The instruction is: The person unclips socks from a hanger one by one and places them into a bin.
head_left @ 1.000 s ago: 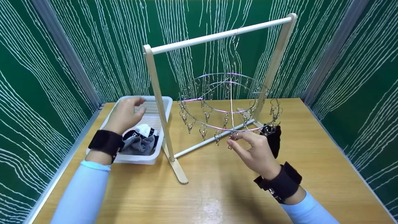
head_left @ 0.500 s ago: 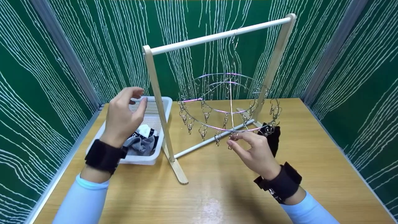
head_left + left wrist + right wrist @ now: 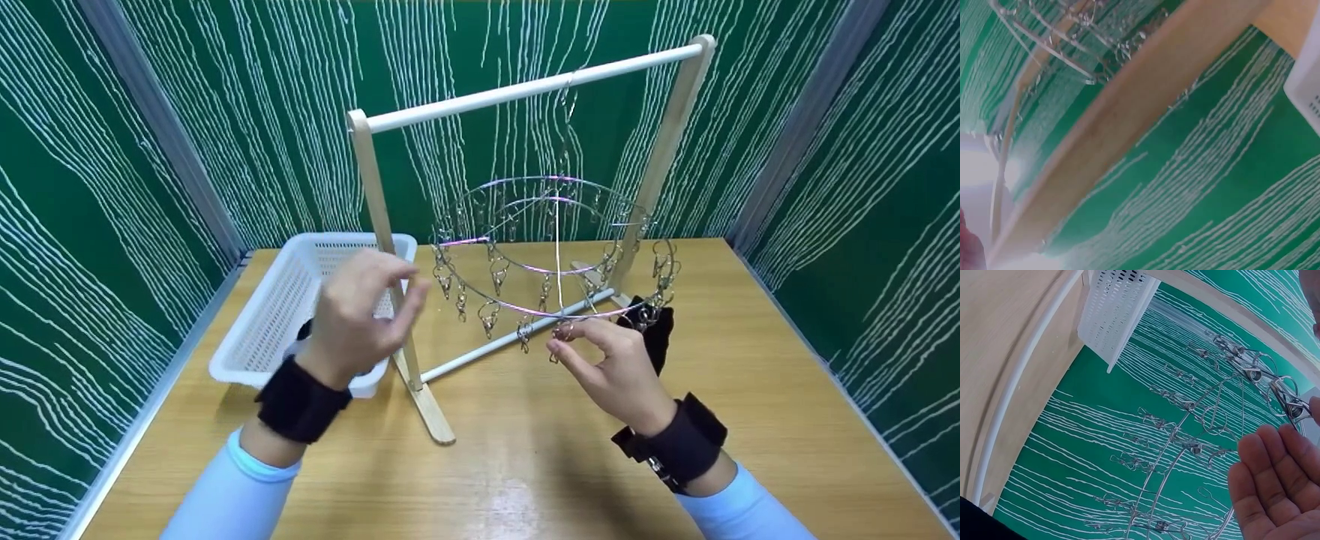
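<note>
My right hand (image 3: pixel 619 371) pinches a metal clip (image 3: pixel 1291 404) at the front edge of the round clip hanger (image 3: pixel 517 305). In the right wrist view its other fingers (image 3: pixel 1264 475) lie beside that clip. The hanger has two wire rings with several clips below them. My left hand (image 3: pixel 364 319), blurred, is in front of the rack's left post with thumb and fingers bent apart, nothing seen between them. It covers most of the clothes in the white basket (image 3: pixel 247 322). A black cloth piece (image 3: pixel 656 341) hangs at the hanger's right front, partly behind my right hand.
The rack's white top bar (image 3: pixel 480 97) carries the hanger by its hook. Its wooden left post (image 3: pixel 379 195) rises between basket and hanger, with a foot (image 3: pixel 435 416) toward me. A lower bar (image 3: pixel 480 349) runs near the table (image 3: pixel 480 465). Green walls enclose the sides and back.
My left hand first rises slightly over the basket, then moves right and lower, to the rack's left post. The right hand keeps its pinch on the clip; the black cloth shifts slightly left.
</note>
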